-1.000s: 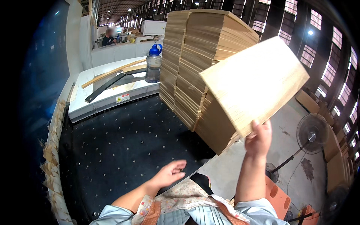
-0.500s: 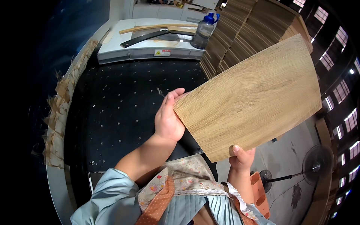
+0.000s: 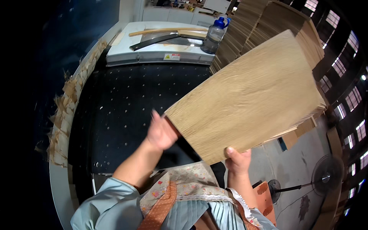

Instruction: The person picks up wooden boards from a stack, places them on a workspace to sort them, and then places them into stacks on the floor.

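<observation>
- the board (image 3: 245, 94) is held up, just off the middle of the view toward 2 o'clock; its long axis runs from 8 to 2 o'clock, one short end facing 8, the other 2.
- it is a flat rectangle with a tan wood-grain face, fine lines running mostly lengthwise; pale layered edges show along its 4 o'clock side, and i cannot tell if they belong to it.
- the right hand (image 3: 239, 163), toward 5 o'clock, is closed on the board's lower long edge near the 7 o'clock corner, thumb on the face, fingers hidden beneath.
- the left hand (image 3: 161, 132), toward 8 o'clock, is spread open and blurred beside the near short end, gripping nothing; i cannot tell if it touches.
- half a second ago that hand was cupped against the short end, higher up; now it has dropped toward 8 and opened, while the right hand keeps its hold.
- at 9 o'clock spreads a black tabletop (image 3: 126, 111) with pale dots.
- at 1 o'clock a clear bottle (image 3: 212, 40) with a blue lid stands beside a tall stack of boards (image 3: 245, 25).
- at 4 o'clock, a round fan (image 3: 326, 177) is above the grey floor.
</observation>
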`<state>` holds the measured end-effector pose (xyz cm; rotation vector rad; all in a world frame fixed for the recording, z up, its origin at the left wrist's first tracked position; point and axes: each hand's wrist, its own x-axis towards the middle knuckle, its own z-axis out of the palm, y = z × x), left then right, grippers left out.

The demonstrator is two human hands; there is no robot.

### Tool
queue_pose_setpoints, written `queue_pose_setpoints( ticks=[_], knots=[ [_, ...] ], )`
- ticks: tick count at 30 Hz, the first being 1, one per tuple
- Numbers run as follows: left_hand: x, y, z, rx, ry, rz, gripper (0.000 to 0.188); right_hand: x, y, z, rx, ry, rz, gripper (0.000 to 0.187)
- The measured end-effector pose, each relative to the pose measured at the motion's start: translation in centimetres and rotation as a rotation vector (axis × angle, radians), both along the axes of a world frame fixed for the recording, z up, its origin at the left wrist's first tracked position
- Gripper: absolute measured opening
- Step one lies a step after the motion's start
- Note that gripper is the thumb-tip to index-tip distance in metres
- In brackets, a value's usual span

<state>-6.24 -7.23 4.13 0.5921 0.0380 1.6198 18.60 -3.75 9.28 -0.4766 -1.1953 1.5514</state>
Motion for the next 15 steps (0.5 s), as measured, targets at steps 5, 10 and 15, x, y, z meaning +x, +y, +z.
queue_pose_setpoints(
  ticks=[5, 10, 15],
  knots=[
    [2.4, -0.5, -1.4, -0.263, -0.023, 0.128, 0.077, -1.5, 0.3, -3.9, -0.076, 0.008, 0.155, 0.051],
    [-2.2, -1.9, -4.3, -0.297, -0.006, 0.150, 0.067, -0.6, 2.8, -4.6, -0.200, 0.194, 0.223, 0.052],
    [-4.1, -3.4, -4.9, -0.320, 0.061, 0.162, 0.069, -0.1, 2.6, -4.9, -0.222, 0.195, 0.352, 0.052]
  ],
)
